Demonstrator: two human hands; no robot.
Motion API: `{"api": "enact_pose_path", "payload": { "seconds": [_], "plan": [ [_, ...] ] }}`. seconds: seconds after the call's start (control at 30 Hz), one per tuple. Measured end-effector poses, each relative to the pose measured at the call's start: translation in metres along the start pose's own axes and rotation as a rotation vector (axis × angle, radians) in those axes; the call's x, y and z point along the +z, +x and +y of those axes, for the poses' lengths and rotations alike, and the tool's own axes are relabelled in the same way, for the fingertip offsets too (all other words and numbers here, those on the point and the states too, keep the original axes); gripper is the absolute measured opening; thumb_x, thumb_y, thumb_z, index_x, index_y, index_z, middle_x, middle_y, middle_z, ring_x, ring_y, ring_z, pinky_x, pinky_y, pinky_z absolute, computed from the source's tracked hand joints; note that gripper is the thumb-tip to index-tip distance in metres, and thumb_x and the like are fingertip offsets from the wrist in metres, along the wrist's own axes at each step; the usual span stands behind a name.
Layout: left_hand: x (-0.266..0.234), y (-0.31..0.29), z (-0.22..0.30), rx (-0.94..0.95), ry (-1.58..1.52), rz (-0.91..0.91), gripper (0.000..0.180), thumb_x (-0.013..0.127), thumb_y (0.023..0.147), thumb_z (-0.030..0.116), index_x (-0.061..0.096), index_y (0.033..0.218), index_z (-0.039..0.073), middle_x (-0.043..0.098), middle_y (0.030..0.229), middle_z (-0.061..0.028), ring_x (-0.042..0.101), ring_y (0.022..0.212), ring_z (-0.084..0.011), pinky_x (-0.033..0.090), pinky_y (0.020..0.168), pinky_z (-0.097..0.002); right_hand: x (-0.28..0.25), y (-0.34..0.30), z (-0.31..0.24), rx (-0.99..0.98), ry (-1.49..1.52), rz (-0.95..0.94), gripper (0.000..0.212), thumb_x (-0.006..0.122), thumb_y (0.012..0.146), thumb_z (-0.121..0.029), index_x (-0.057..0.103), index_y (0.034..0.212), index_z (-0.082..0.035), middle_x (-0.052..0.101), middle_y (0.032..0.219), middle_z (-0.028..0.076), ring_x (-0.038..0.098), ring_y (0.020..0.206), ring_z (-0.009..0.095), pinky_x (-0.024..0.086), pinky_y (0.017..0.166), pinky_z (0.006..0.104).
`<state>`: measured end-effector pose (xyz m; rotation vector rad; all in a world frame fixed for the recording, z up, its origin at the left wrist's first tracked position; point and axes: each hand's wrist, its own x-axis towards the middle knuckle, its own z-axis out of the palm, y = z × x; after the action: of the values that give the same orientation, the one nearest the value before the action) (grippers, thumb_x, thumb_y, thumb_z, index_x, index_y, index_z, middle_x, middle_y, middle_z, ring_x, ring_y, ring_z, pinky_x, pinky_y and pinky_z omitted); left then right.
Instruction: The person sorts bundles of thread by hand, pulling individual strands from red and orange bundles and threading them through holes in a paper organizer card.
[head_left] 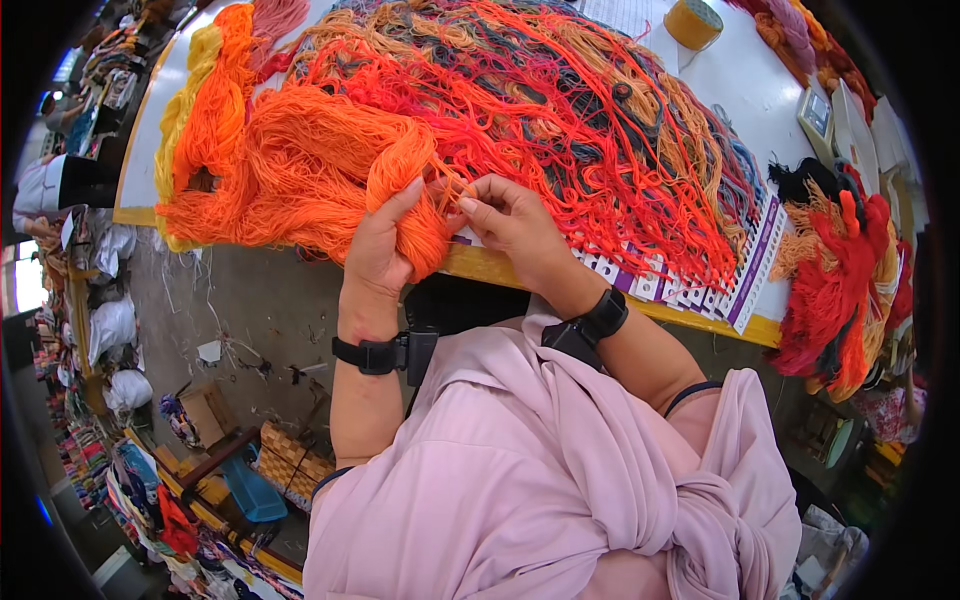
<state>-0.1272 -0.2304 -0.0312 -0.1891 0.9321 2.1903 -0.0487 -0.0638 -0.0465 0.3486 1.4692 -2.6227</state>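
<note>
My left hand (pixel 382 243) is closed around a bunched end of an orange yarn hank (pixel 310 150) at the table's front edge. Close beside it, my right hand (pixel 515 225) pinches a few thin orange strands drawn out from that bunch. The rest of the hank spreads over the table to the left. A large heap of tangled threads (pixel 540 110) in red, tan and dark grey lies beyond my hands. Under its front edge, white and purple cards with punched holes (pixel 755 262) stick out.
Yellow skeins (pixel 188 130) lie at the table's left end. A yellow roll (pixel 692 24) stands at the back, and a device with a small display (pixel 816 122) sits at the right. Red and orange hanks (pixel 835 280) hang over the right edge. A blue plastic stool (pixel 252 487) stands lower left.
</note>
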Motion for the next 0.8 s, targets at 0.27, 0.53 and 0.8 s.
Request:
{"api": "enact_pose_path", "payload": {
  "seconds": [0.27, 0.53, 0.8],
  "plan": [
    [0.004, 0.000, 0.008, -0.084, -0.076, -0.088, 0.038, 0.052, 0.099, 0.016, 0.046, 0.132, -0.001, 0.057, 0.127, -0.0198, 0.057, 0.116, -0.0336, 0.053, 0.093, -0.0499, 0.002, 0.005, -0.004, 0.042, 0.204, -0.002, 0.006, 0.053, 0.099, -0.010, 0.056, 0.097, -0.005, 0.064, 0.085, 0.003, 0.049, 0.063, 0.004, 0.035, 0.050, 0.0181],
    [0.013, -0.002, 0.011, -0.112, -0.057, -0.104, 0.043, 0.051, 0.099, 0.015, 0.043, 0.138, -0.002, 0.054, 0.133, -0.0219, 0.057, 0.118, -0.0305, 0.050, 0.099, -0.0459, 0.008, 0.007, -0.014, 0.095, 0.079, 0.015, 0.009, 0.054, 0.098, -0.013, 0.058, 0.095, -0.005, 0.060, 0.081, -0.001, 0.049, 0.062, 0.005, 0.037, 0.053, 0.0197],
    [0.012, -0.002, 0.014, -0.077, 0.011, -0.095, 0.046, 0.053, 0.098, 0.017, 0.041, 0.140, 0.000, 0.051, 0.136, -0.0218, 0.054, 0.123, -0.0315, 0.049, 0.100, -0.0473, 0.011, 0.009, -0.015, 0.087, 0.144, -0.047, 0.015, 0.063, 0.094, -0.014, 0.060, 0.102, -0.002, 0.066, 0.098, 0.003, 0.062, 0.074, 0.010, 0.051, 0.064, 0.0231]
  ]
}}
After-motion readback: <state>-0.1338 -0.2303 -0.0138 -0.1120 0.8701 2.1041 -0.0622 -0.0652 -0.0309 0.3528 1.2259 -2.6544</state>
